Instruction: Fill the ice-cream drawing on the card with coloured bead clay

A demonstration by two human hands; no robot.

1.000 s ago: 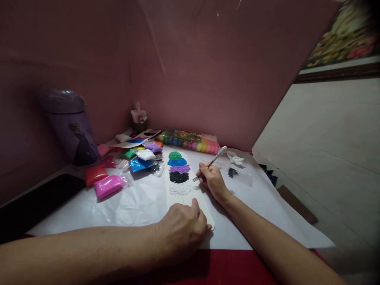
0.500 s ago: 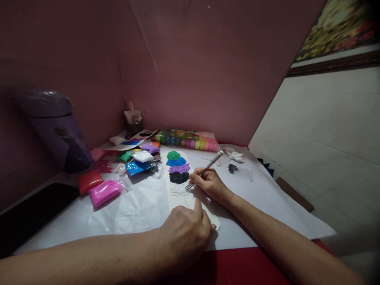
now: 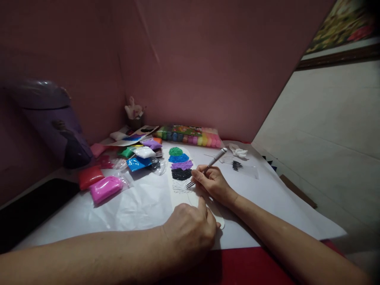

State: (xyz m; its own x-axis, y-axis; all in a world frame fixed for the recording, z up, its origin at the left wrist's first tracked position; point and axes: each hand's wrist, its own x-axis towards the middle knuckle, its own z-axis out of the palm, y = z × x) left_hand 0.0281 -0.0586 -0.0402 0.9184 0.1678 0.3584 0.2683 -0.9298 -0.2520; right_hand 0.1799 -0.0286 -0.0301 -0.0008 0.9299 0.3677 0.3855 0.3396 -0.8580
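Observation:
My right hand (image 3: 215, 183) is closed around the handle of a metal fork (image 3: 216, 158), holding it like a pen. Its tines touch a ridged patch of white clay (image 3: 180, 186) on a long white board (image 3: 179, 202). Beyond that patch, textured bands of black clay (image 3: 181, 174), purple clay (image 3: 182, 164), blue clay (image 3: 178, 158) and green clay (image 3: 175, 151) run up the board. My left hand (image 3: 190, 229) grips the board's near part, its index finger pressed on top and the other fingers curled; the thumb tip shows at the right edge.
Clay packets, including a pink one (image 3: 106, 190) and a blue one (image 3: 139, 163), lie left of the board. A multicoloured clay pack (image 3: 190, 136) rests by the wall. White clay (image 3: 237, 151) and black scraps (image 3: 236, 165) sit right. A purple container (image 3: 56, 126) stands far left.
The whole view has shifted slightly. The fork's tines remain at the white clay, and both hands keep their hold with little visible movement.

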